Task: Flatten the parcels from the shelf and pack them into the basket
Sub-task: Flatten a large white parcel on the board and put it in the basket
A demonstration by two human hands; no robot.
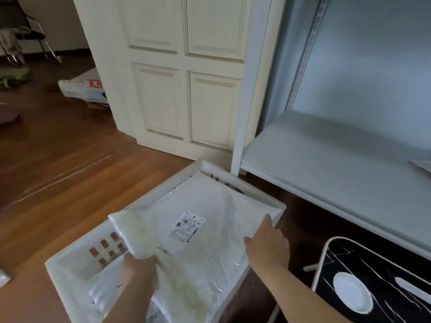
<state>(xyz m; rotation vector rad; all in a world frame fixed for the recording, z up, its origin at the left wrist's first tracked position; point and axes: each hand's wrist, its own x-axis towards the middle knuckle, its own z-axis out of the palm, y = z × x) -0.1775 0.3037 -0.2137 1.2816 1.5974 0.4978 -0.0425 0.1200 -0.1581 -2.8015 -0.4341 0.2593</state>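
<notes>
White slotted plastic basket (77, 257) sits on the brown wood floor (70, 183), just in front of a white metal shelf unit (326, 155). A large white plastic mailer parcel (210, 206) w/ a printed barcode label (187, 227) lies across the top of the basket, covering most of the opening; far corner reaches the back rim, near end droops toward the person. It looks fairly flat, w/ creases. Left hand (140, 273) is at the parcel's near-left edge, fingers curled round a bunched bit of the plastic, gripping it. Right hand (268, 245) is on the parcel's right edge next to the basket's right rim, fingers mostly straight, laid on the plastic; can't tell if the thumb is hooked under. More clear/white plastic shows inside the basket beneath, at bottom left. A corner of another pale parcel (422, 165) shows on the shelf at the far right edge. Cream panelled door (182, 78) stands behind the basket. Black marble-pattern tray surface w/ white rim (373, 264) at lower right carries a white round plate (352, 292). A white bag w/ red print (84, 86) lies on the floor beyond the door's left edge.
</notes>
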